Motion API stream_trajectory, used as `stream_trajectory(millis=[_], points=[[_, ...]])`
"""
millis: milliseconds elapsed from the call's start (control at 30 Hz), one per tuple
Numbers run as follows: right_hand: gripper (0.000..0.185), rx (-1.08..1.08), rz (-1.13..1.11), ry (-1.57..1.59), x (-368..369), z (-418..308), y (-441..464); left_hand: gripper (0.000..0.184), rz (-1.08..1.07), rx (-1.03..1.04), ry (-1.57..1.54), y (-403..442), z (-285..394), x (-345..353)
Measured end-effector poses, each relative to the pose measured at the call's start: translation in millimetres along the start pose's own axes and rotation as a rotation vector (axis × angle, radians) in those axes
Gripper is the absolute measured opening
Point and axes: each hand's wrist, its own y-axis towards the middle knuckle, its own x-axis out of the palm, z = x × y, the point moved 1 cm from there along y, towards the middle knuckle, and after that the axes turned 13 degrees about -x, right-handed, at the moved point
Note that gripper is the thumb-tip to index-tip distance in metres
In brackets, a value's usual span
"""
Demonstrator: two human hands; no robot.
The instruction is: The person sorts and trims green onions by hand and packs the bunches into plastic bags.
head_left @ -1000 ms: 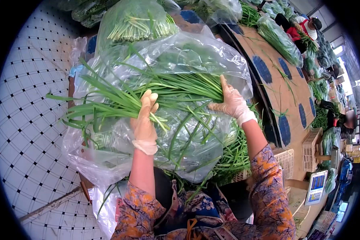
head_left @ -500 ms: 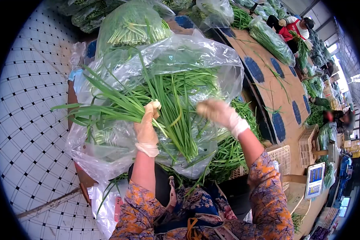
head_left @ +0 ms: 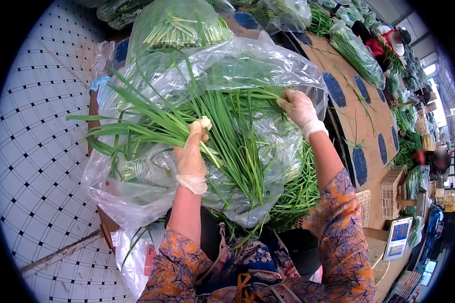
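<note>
My left hand [head_left: 191, 154], in a pale thin glove, is closed round a bunch of garlic chives [head_left: 159, 126]. Their leaves fan out to the left, and the cut stems poke out below the thumb. Beside it, more garlic chives [head_left: 232, 136] lie loose on a wide clear plastic bag [head_left: 283, 63]. At the bag's right side my right hand [head_left: 301, 110], gloved too, has its fingers closed on the stem ends of some chives in that pile. Its fingertips are partly hidden by the leaves.
A filled bag of chives [head_left: 179, 33] stands at the back. More loose chives [head_left: 303, 189] lie at my right, near a plastic crate [head_left: 391, 187] and a scale display [head_left: 398, 237]. Cardboard [head_left: 308, 55] covers the floor to the right; a co-worker [head_left: 387, 43] sits beyond.
My right hand has moved right and up from above the bag to the chives at its right side, and its fingers have closed there. The left hand keeps its bunch.
</note>
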Motion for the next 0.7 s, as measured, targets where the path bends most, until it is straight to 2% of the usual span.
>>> stream_trajectory(millis=[33, 167, 233, 267, 300, 367, 400, 433, 500, 567, 633, 700], points=[[0.023, -0.070, 0.005, 0.014, -10.4, -11.6, -9.5, 0.016, 0.001, -0.001, -0.001, -1.2, 0.6, -0.3], [0.023, -0.056, 0.108, 0.195, -27.6, -41.2, -70.1, 0.017, -0.065, 0.132, 0.006, -19.1, 11.4, 0.1], [0.021, 0.101, 0.134, 0.366, -33.3, -49.0, -108.1, 0.020, -0.065, 0.069, 0.055, -40.6, 19.3, -2.7], [0.020, 0.283, 0.218, 0.537, -29.8, -52.8, -129.1, 0.022, -0.104, 0.061, 0.036, -52.7, 19.7, -4.6], [0.020, 0.359, 0.304, 0.735, -22.2, -52.9, -147.3, 0.022, -0.110, 0.060, 0.038, -66.2, 17.8, -7.4], [0.019, 0.445, 0.420, 0.923, -11.4, -54.8, -185.3, 0.022, -0.226, -0.101, 0.074, -96.2, 7.0, -13.8], [0.016, 0.459, 0.510, 1.135, -5.1, -63.7, -199.8, 0.023, -0.261, -0.160, 0.097, -113.3, -2.9, -18.9], [0.016, 0.482, 0.571, 1.128, 0.1, -74.5, -212.2, 0.024, -0.295, -0.216, 0.119, -130.1, -16.5, -24.4], [0.015, 0.461, 0.550, 1.120, -7.7, -123.0, -230.3, 0.028, -0.347, -0.353, 0.060, -156.9, -49.5, -35.1], [0.013, 0.245, 0.443, 0.814, 5.9, -152.3, -256.0, 0.035, -0.424, -0.515, -0.019, -181.8, -50.3, -32.8], [0.018, -0.069, 0.375, 0.506, 1.6, -172.9, -272.8, 0.038, -0.436, -0.446, 0.059, -192.6, -56.5, -42.8], [0.022, -0.265, 0.376, 0.479, 1.8, -183.5, -283.0, 0.038, -0.418, -0.437, 0.095, -201.0, -62.2, -58.9]])
